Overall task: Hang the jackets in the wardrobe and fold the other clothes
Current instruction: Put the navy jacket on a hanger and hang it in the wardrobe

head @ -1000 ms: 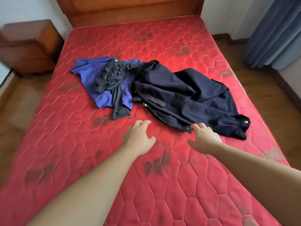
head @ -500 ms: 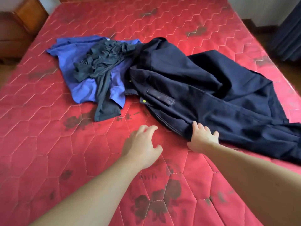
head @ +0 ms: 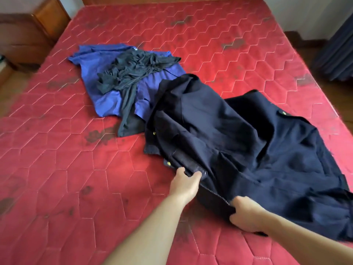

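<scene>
Head view: your left hand point(head: 184, 185) pinches the near edge of the crumpled dark navy cotton jacket point(head: 248, 150) beside a pocket flap, thumb and fingers closed on the cloth. Your right hand point(head: 246, 217), near and to the right of it, curls round the same zippered edge, so both hands are clamped on the jacket and a little apart. The jacket lies spread on the right half of the red quilted mattress point(head: 66, 169). Far and to the left, just beside its collar, a bright blue shirt point(head: 107, 100) lies flat with a wrinkled black garment point(head: 133, 73) heaped on it. A wooden nightstand point(head: 24, 39) stands far left.
</scene>
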### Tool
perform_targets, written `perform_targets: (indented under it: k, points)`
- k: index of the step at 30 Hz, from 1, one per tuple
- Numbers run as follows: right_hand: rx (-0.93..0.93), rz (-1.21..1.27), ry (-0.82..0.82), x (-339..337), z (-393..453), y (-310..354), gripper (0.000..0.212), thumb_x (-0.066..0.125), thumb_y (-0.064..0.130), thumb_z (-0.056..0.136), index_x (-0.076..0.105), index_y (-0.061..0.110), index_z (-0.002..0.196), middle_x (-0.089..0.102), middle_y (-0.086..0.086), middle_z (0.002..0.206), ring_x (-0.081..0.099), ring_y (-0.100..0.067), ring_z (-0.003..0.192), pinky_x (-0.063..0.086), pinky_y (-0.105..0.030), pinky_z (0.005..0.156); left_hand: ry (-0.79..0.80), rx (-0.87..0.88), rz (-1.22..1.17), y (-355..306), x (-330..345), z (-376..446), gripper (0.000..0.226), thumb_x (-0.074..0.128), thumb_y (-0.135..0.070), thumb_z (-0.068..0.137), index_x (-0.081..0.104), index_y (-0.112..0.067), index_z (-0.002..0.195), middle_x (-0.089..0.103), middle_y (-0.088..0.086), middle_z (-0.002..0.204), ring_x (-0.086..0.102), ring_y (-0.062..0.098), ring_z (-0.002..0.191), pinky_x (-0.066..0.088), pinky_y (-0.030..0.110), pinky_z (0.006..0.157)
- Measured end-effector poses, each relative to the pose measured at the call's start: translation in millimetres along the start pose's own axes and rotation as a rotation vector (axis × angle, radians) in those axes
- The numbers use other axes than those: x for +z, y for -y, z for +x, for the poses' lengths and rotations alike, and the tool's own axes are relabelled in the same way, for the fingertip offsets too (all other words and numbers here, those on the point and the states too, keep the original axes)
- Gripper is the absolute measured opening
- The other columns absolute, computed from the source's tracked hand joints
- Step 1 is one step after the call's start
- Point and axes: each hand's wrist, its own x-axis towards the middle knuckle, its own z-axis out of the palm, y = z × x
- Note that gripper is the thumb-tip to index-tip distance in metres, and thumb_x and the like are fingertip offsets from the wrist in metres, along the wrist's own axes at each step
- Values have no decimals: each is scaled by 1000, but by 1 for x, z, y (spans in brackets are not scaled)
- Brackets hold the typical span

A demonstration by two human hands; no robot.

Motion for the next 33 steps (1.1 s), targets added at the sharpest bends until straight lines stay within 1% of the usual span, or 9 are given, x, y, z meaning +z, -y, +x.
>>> perform_targets:
  k: [6, 10, 12, 15, 18, 21, 24, 29, 33]
  points:
    - [-11, 264, 299, 62, -83, 6, 20, 56, 25, 85, 61, 39, 73, 56, 13, 63, 51, 0, 57, 43, -9, 55, -175, -363, -600, 55, 40, -32, 100, 83, -33, 69, 21, -19, 146, 54, 13, 129, 58, 31, 107, 48, 43, 99]
    - [-59, 185, 427, 68, -118, 22, 29, 42, 24, 101, 56, 15, 125, 48, 10, 79, 47, -18, 91, 44, -15, 63, -95, -325, -672, 63, 32, -65, 65, 77, -13, 70, 43, -10, 125, 61, 8, 101, 61, 25, 89, 53, 37, 86]
    - [-86, 338, 458, 48, -132, 30, 39, 44, 30, 102, 62, -2, 116, 67, -12, 96, 58, -23, 100, 40, -9, 65, -29, -211, -628, 47, 18, -87, 50, 72, -12, 72, 51, -10, 117, 64, 7, 99, 62, 20, 83, 52, 29, 71]
    - [-80, 739, 89, -18, -165, 46, 44, 65, 53, 84, 65, 10, 72, 66, -3, 68, 59, -14, 62, 44, -25, 60, 12, 35, -545, 8, -9, -132, 43, 67, -8, 75, 55, -16, 115, 67, 1, 99, 62, 8, 77, 47, 14, 56]
    - [-59, 851, -448, -100, -195, 65, 47, 65, 58, 79, 58, 12, 75, 56, 1, 66, 51, -14, 60, 43, -31, 62, 94, 311, -412, -36, -33, -187, 53, 69, -8, 74, 52, -29, 120, 67, -9, 106, 64, 4, 87, 47, 8, 66]
    - [-44, 823, -381, -166, -236, 95, 73, 67, 79, 58, 58, 13, 89, 56, 1, 75, 56, -16, 70, 50, -33, 61, 114, 559, -290, -74, -61, -247, 55, 66, -7, 74, 50, -30, 121, 66, -10, 106, 63, 1, 82, 48, 10, 68]
    - [-43, 875, -271, -204, -286, 127, 73, 82, 64, 51, 53, 25, 106, 66, 2, 99, 66, -18, 91, 58, -42, 70, 46, 735, -158, -97, -92, -300, 47, 62, -12, 74, 53, -26, 119, 68, -7, 99, 63, 9, 87, 47, 15, 73]
    - [-152, 887, -542, -240, -360, 173, 13, 66, 7, 72, 67, 7, 85, 65, -7, 70, 62, -23, 65, 55, -35, 64, 73, 938, -19, -115, -160, -364, 48, 66, -38, 81, 54, -33, 127, 66, -14, 116, 60, 2, 106, 46, 22, 96]
    - [-177, 1010, -686, -275, -427, 208, 3, 60, 6, 69, 58, 7, 71, 48, -8, 56, 44, -20, 51, 31, -23, 48, -99, 1056, -137, -117, -243, -399, 40, 63, -51, 81, 63, -37, 118, 65, -20, 99, 58, -7, 92, 44, 15, 90]
